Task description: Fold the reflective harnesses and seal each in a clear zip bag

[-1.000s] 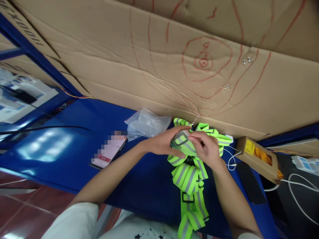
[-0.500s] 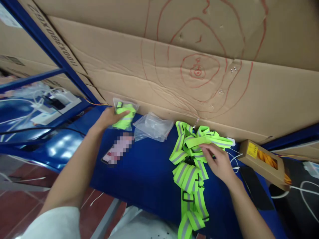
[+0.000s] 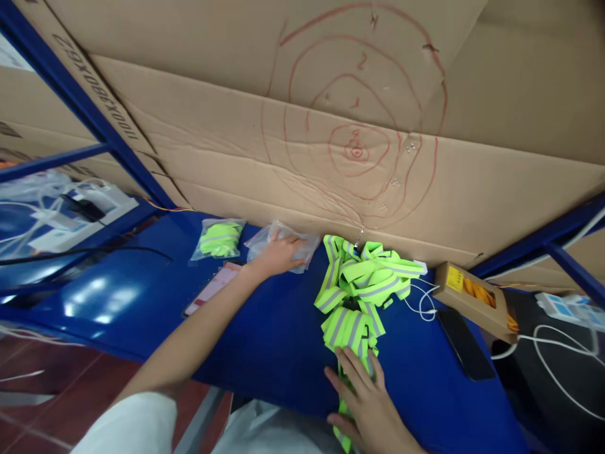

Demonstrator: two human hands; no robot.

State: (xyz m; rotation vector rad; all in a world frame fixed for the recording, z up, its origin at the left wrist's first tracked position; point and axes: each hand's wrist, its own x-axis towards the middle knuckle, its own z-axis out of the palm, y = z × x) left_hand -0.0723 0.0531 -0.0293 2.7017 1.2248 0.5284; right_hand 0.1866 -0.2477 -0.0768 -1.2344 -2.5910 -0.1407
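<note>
My left hand [image 3: 280,253] lies on the clear plastic bags [image 3: 307,247] by the cardboard wall, its fingers apart on the film. To its left rests a filled clear bag [image 3: 220,239] with a folded neon-yellow reflective strap inside. My right hand [image 3: 363,403] is spread open over the lower part of a heap of neon-yellow reflective straps [image 3: 373,277], fingertips touching them. Grey stripes and black buckles show on the straps; my right hand hides part of their lower end.
A phone with a lit screen [image 3: 212,290] lies beside my left forearm. At the right are a dark phone [image 3: 466,343], a cardboard box with orange contents [image 3: 467,299] and white cables [image 3: 423,302]. A cardboard wall [image 3: 212,157] with red rings stands behind the blue table [image 3: 274,328].
My left hand has let go of the filled bag and moved right onto the clear bags. My right hand has come down from the top of the strap heap to its lower part.
</note>
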